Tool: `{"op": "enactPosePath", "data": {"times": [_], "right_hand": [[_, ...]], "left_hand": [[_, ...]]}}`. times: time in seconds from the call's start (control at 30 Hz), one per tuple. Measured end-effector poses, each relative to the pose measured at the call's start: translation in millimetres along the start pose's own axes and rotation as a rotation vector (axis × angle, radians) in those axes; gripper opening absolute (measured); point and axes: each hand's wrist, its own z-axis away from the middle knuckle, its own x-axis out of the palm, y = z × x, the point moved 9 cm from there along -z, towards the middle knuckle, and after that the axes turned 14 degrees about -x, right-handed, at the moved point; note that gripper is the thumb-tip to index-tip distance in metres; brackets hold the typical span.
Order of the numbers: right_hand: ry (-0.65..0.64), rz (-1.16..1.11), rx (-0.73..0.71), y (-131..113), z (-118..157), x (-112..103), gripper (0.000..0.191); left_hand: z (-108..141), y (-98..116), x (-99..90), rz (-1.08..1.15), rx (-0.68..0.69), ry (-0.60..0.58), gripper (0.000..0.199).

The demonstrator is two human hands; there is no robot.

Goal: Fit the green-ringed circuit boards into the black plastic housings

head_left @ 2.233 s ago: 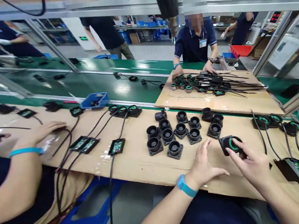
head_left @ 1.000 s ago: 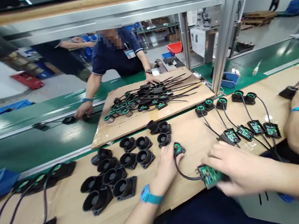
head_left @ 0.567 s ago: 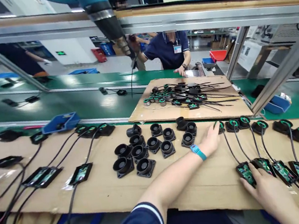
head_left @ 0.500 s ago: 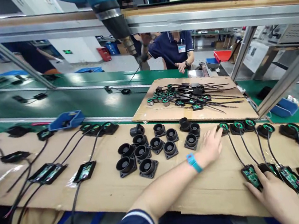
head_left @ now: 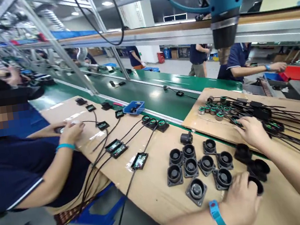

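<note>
My left hand [head_left: 240, 202], with a blue wristband, is curled over a black round housing with a square flange [head_left: 256, 186]; its fingertips are at the rim. Several similar black housings [head_left: 191, 167] stand beside it on the cardboard, their round openings facing up. My right hand [head_left: 254, 134] is stretched over a pile of cabled circuit boards and green-topped round parts [head_left: 225, 108] on a raised cardboard sheet [head_left: 194, 115]. Its thumb and fingers are apart at the pile's near edge, and I see nothing clearly held in them.
A power driver [head_left: 223, 10] hangs overhead in front. Cabled circuit boards in black cases [head_left: 139, 160] lie to the left, near a blue bin [head_left: 134, 108]. A co-worker [head_left: 33, 168] sits at the left, hands on a part. Behind runs a green conveyor [head_left: 153, 93].
The view has swung left. My left hand has gone from the cabled round parts to a black housing; my right hand has left the circuit boards at right and reached to the pile.
</note>
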Motion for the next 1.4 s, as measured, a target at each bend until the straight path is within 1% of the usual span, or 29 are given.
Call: {"op": "enactPosePath", "data": {"times": [0.03,0.07,0.1,0.17,0.2,0.27,0.3,0.37,0.43,0.47,0.57,0.63,0.67,0.7,0.77,0.83,0.87,0.9,0.97,1.0,1.03,1.07,1.1,1.13,1.2,1.3,1.4], "right_hand": [[-0.057,0.023,-0.008,-6,-30,16,0.042],[-0.116,0.048,-0.012,-11,-55,31,0.042],[-0.17,0.075,-0.007,-16,-74,44,0.042],[-0.249,0.126,0.017,-21,-97,64,0.041],[-0.269,0.149,0.029,-23,-103,71,0.039],[-0.271,0.188,0.06,-25,-107,80,0.037],[-0.257,0.202,0.083,-24,-107,81,0.036],[-0.24,0.206,0.129,-23,-103,82,0.035],[-0.253,0.145,0.146,-26,-98,84,0.032],[-0.264,0.097,0.139,-29,-96,84,0.03],[-0.284,-0.014,0.112,-37,-88,75,0.023],[-0.252,-0.056,0.12,-37,-77,56,0.023],[-0.197,-0.1,0.128,-34,-70,41,0.026],[-0.111,-0.158,0.136,-29,-61,22,0.032],[0.128,-0.277,0.156,-14,-31,-30,0.048],[0.354,-0.346,0.171,0,14,-90,0.057],[0.438,-0.359,0.177,4,42,-121,0.056],[0.504,-0.365,0.184,3,71,-150,0.055],[0.592,-0.364,0.21,-11,131,-201,0.052],[0.615,-0.36,0.237,-23,160,-220,0.05],[0.622,-0.359,0.268,-37,187,-231,0.05],[0.606,-0.365,0.293,-52,211,-235,0.049],[0.572,-0.38,0.306,-67,230,-231,0.049],[0.521,-0.403,0.306,-83,245,-221,0.048],[0.402,-0.464,0.279,-110,262,-185,0.045],[0.243,-0.536,0.22,-139,266,-117,0.041],[0.024,-0.521,0.19,-153,258,-57,0.044]], "left_hand": [[0,-1,2.5,-0.011,0.009,0.006,0.031],[0,0,6.7,-0.026,0.02,0.008,0.03],[-1,0,12.6,-0.041,0.023,0.006,0.029],[-3,0,26.5,-0.05,-0.017,-0.006,0.022],[-5,-3,32.9,-0.043,-0.07,-0.011,0.017],[-7,-9,41.7,-0.018,-0.188,-0.01,0.008],[-7,-9,44.2,-0.007,-0.204,-0.012,0.007],[-5,-1,44.9,-0.011,-0.128,-0.025,0.01],[1,7,39.4,-0.033,-0.02,-0.035,0.02],[3,8,34.6,-0.039,0.011,-0.037,0.024],[6,6,17.6,0.008,0.013,-0.061,0.03],[5,4,7.5,0.089,-0.02,-0.093,0.031],[4,1,3.1,0.144,-0.053,-0.103,0.034],[3,-2,-0.6,0.209,-0.091,-0.108,0.039],[1,-9,-4.6,0.355,-0.157,-0.108,0.052],[-1,-12,-3.3,0.463,-0.179,-0.119,0.058],[-1,-12,-2.0,0.49,-0.178,-0.129,0.057],[0,-11,-1.1,0.501,-0.174,-0.138,0.055],[5,-10,-2.2,0.489,-0.172,-0.154,0.049],[9,-10,-4.4,0.474,-0.174,-0.159,0.047],[14,-10,-7.6,0.46,-0.175,-0.166,0.046],[21,-10,-11.4,0.448,-0.171,-0.173,0.045],[28,-10,-15.4,0.437,-0.161,-0.182,0.044],[36,-11,-19.3,0.428,-0.146,-0.193,0.044],[51,-13,-27.4,0.406,-0.11,-0.196,0.044],[70,-23,-38.7,0.348,-0.084,-0.153,0.048],[83,-34,-48.2,0.301,-0.095,-0.082,0.051]]}}
